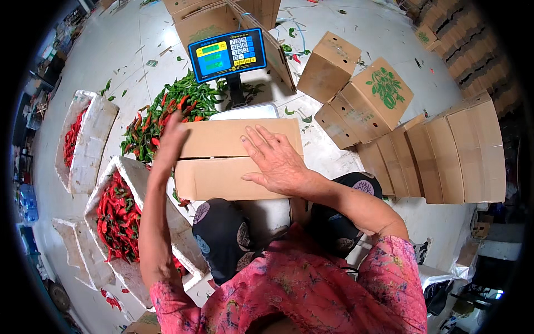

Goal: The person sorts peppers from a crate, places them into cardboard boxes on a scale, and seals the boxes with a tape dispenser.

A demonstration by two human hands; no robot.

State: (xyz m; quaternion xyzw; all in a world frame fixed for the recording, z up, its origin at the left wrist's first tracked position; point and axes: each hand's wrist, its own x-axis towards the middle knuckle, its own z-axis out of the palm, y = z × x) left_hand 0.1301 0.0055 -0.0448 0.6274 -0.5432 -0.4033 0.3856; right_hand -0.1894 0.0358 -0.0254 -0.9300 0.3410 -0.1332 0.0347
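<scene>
A cardboard box (212, 178) lies before me with its two long top flaps folded together, a narrow dark gap between them. My right hand (275, 160) rests flat on the flaps at the right, fingers spread and holding nothing. At the box's left edge is my left hand (173, 135), blurred, its fingers pointing away from me; its grip is unclear. Behind the box stands a digital scale's display (228, 55) on a post, with part of the white weighing platform (250, 111) showing. Green and red peppers (167, 112) are heaped on the floor beyond my left hand.
White foam boxes (94, 137) of red peppers (119, 221) stand at the left. Closed cardboard boxes (381, 100) and a row of cartons (454, 154) stand at the right. Flattened cardboard (271, 54) leans behind the scale. Loose peppers and scraps lie on the pale floor (137, 37).
</scene>
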